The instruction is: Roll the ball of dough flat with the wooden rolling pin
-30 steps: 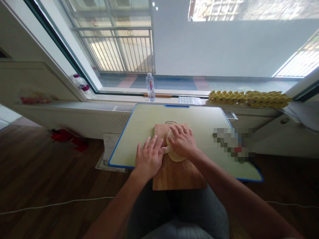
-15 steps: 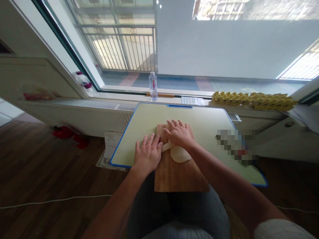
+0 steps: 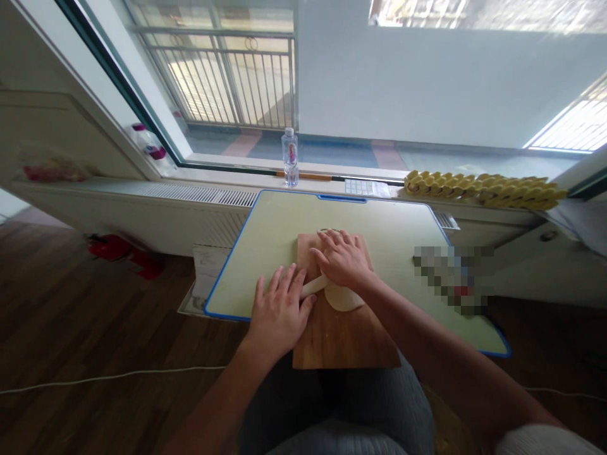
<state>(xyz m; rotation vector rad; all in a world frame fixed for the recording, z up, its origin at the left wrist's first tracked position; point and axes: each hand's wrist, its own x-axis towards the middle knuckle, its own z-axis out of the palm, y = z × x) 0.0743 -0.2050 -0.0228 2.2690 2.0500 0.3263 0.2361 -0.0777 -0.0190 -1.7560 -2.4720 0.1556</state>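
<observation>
A short pale rolling pin (image 3: 315, 286) lies slanted across a wooden board (image 3: 341, 344). Under and beside it is a thin, rounded sheet of dough (image 3: 342, 299), partly covered by my right hand and wrist. My left hand (image 3: 281, 311) rests flat over the pin's left end, fingers spread, with the thumb on the near side. Lying flat over the pin's other end is my right hand (image 3: 344, 256), its fingers stretched forward over the board. That end of the pin is hidden beneath the palm.
The board rests on a pale table with a blue rim (image 3: 227, 265); its near edge overhangs my lap. A clear bottle (image 3: 290, 158) and a yellow, scalloped bundle (image 3: 478, 189) stand on the windowsill. A blurred-out object (image 3: 453, 281) lies at the table's right. A red fire extinguisher (image 3: 126, 253) is on the floor, left.
My left hand has shifted slightly towards me and left, its thumb now lower beside the pin. The pin has moved slightly left and nearer. My right hand has barely moved.
</observation>
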